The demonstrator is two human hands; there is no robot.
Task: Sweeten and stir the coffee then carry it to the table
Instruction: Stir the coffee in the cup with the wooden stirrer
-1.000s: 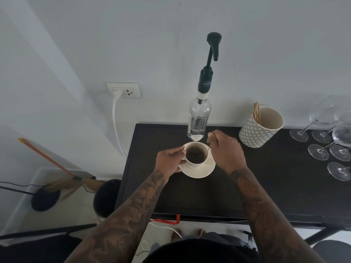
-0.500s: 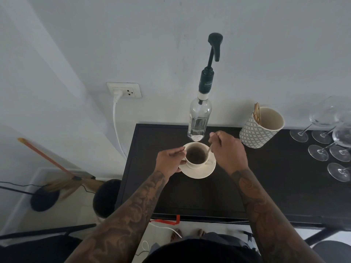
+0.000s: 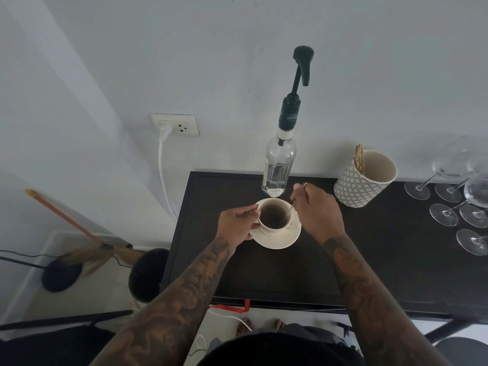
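Left hand [image 3: 237, 223]: grip closed on the cup's left side
Right hand [image 3: 319, 210]: fingers pinch a thin stirrer [image 3: 290, 210], its lower end dipped in the coffee
Cup [image 3: 274, 216]: upright on a saucer [image 3: 280, 237], on the dark surface [image 3: 290, 270], near its left end
Bottle [image 3: 277, 167]: clear, with pump, just behind the cup
Holder [image 3: 361, 180]: patterned, right of the bottle, sticks inside

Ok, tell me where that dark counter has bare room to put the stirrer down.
Free: the counter's near strip between saucer and front edge, and the patch right of the right hand, below the patterned cup. Crowded: the far right with wine glasses, and the bottle behind the cup.
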